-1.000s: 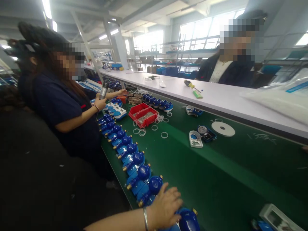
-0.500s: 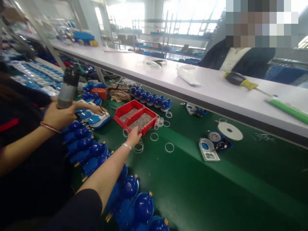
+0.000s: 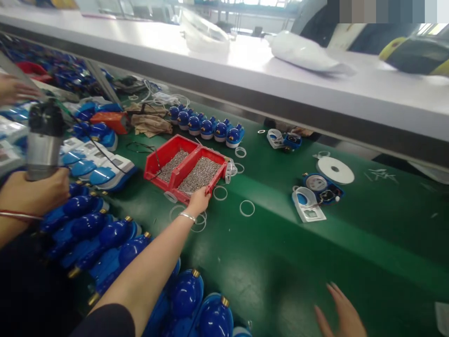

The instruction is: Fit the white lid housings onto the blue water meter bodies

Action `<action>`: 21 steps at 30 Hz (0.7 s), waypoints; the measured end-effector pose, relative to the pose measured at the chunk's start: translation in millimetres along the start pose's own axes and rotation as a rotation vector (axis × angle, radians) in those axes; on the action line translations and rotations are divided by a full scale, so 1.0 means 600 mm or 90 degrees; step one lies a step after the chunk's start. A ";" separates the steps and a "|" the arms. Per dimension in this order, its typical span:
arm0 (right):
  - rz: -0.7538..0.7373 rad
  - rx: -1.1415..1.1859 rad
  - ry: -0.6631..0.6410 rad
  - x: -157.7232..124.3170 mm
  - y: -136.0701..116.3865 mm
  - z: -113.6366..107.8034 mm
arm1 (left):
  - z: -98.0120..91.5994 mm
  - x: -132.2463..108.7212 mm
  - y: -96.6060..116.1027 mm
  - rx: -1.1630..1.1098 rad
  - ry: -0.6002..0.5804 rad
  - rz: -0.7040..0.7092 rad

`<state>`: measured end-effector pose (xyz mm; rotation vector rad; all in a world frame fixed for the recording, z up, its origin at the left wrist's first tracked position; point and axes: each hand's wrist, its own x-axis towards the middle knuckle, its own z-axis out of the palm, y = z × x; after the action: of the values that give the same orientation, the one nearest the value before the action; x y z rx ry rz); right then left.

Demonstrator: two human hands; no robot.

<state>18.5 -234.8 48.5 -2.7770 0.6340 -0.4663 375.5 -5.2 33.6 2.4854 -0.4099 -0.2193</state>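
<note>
My left hand [image 3: 199,201] reaches across the bench with a silver bracelet at the wrist. Its fingers are closed on the near rim of a red parts bin [image 3: 174,180], whose two compartments hold many small metal screws [image 3: 199,175]. Thin clear rings [image 3: 247,208] lie around the bin and beside this hand. At the bottom right edge, my right hand [image 3: 340,313] shows only partly, fingers apart and nothing in them, over the green bench top. Under my left forearm runs a row of blue domed meters [image 3: 185,292] with brass fittings.
On the left, a co-worker's hand [image 3: 35,194] holds a grey and black power screwdriver [image 3: 44,140] above white-and-blue units [image 3: 94,164]. An opened meter [image 3: 317,182] and a white disc [image 3: 335,169] lie right of centre. A white shelf [image 3: 245,70] overhangs the back.
My right hand has come into view at the bottom right. The view has shifted closer and downward. My left hand stays at the bin, while the co-worker's screwdriver appears farther left.
</note>
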 end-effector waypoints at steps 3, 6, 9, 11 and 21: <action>-0.146 0.054 -0.048 0.161 -0.078 0.071 | -0.031 -0.036 0.005 -0.008 -0.006 0.046; -0.244 0.034 -0.115 0.346 -0.168 0.127 | -0.074 -0.068 -0.025 0.111 0.100 -0.054; -0.239 -0.060 -0.202 0.491 -0.229 0.165 | -0.094 -0.081 -0.073 0.260 -0.003 -0.169; -0.209 -0.100 -0.261 0.553 -0.249 0.191 | -0.089 -0.079 -0.103 0.297 -0.111 -0.160; -0.146 -0.111 -0.344 0.626 -0.295 0.312 | -0.028 -0.080 -0.107 0.319 -0.244 -0.083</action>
<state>473.5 -219.4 26.6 -2.9569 0.2387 0.3148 350.2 69.6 11.8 2.9688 -0.5069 -0.7334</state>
